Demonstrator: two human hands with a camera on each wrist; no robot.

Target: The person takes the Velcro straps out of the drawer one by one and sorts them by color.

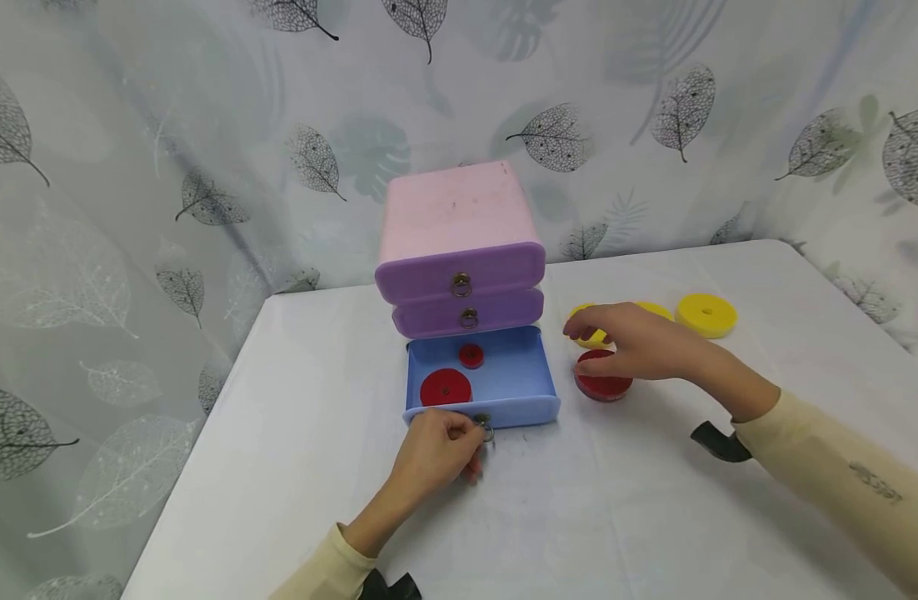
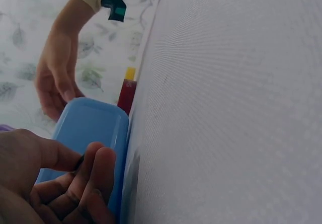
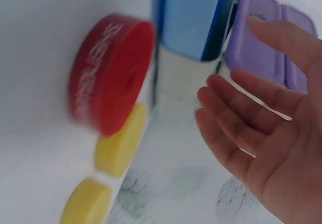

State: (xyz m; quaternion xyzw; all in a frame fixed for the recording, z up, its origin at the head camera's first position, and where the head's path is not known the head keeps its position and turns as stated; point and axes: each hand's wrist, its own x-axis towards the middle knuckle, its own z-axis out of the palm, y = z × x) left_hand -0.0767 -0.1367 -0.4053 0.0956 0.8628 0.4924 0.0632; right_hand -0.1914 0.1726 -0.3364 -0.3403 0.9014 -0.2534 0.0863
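My left hand (image 1: 438,450) pinches the small ring pull (image 1: 487,432) of the blue drawer (image 1: 522,410), which stands pulled out at the bottom of the drawer unit. Inside the drawer lie a large red disc (image 1: 444,387) and a smaller red disc (image 1: 471,356). To the right of the drawer, my right hand (image 1: 642,340) hovers over a thick red disc (image 1: 605,387) on the table. In the right wrist view, its fingers are spread loosely and hold nothing, apart from the red disc (image 3: 113,75), which has white lettering round its side.
The drawer unit has a pink top (image 1: 459,208) and two purple drawers (image 1: 504,268) above the blue one. Several yellow discs, one of them at the far right (image 1: 706,315), lie behind my right hand. A leaf-patterned curtain (image 1: 316,100) hangs behind the white table (image 1: 316,400).
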